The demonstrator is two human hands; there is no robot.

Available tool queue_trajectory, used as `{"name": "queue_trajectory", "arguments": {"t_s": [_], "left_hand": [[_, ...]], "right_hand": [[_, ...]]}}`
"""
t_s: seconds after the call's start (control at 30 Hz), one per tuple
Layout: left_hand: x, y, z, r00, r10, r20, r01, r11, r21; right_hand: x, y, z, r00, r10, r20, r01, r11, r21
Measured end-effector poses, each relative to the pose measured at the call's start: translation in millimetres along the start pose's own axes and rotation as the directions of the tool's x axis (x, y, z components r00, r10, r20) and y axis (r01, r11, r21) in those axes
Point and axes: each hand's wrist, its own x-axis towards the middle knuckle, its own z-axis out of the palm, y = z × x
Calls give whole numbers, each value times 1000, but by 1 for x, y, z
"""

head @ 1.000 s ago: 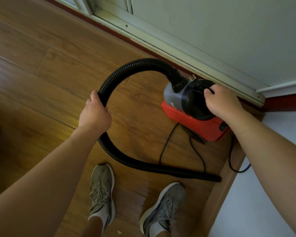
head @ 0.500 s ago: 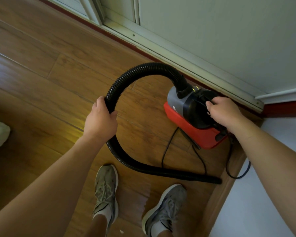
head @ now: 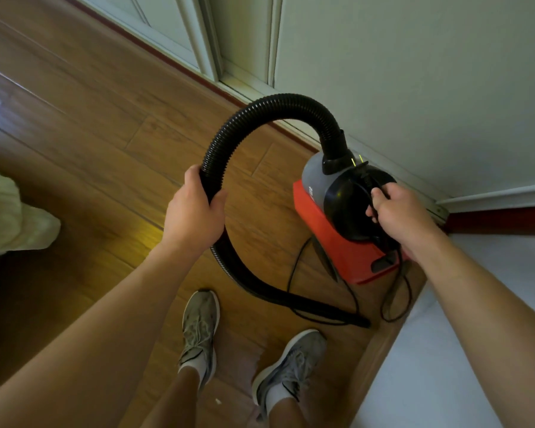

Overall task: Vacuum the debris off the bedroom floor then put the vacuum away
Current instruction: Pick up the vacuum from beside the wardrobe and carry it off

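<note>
Here both forearms reach forward and down from the bottom of the view. The left hand (head: 195, 216) is held out over the wooden floor (head: 84, 118), knuckles up, and the right hand (head: 402, 217) stretches farther, to the corner by the pale wall (head: 414, 72).

The vacuum (head: 337, 242), red below and grey and black on top, sits on the floor in that corner, close to the baseboard. Its ribbed black hose (head: 278, 103) arches up from the top, loops down through the left hand and runs along the floor, passing in front of 2 grey shoes (head: 200, 325). A thin black cord (head: 294, 273) trails in loose loops beside the red body. A white cloth (head: 10, 217) lies at the left edge, and a pale surface (head: 445, 350) fills the lower right.

The left hand is wrapped fully around the hose, thumb on the near side. The right hand's fingers are curled tight on the black handle atop the vacuum.
</note>
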Motion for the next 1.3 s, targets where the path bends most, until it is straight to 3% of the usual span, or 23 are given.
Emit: {"name": "queue_trajectory", "arguments": {"t_s": [0.7,1.07,1.3], "left_hand": [[-84,89,-249,936,140,-322,-197,969,-149],[-172,113,-400,827,149,-542,-297,934,-196],[-239,145,-482,683,140,-717,-337,931,-140]], "right_hand": [[-182,-218,-84,971,-220,-99,236,949,207],[-324,-326,-118,899,-418,-131,438,869,233],[-411,-396,-153,828,-555,-84,554,783,285]]}}
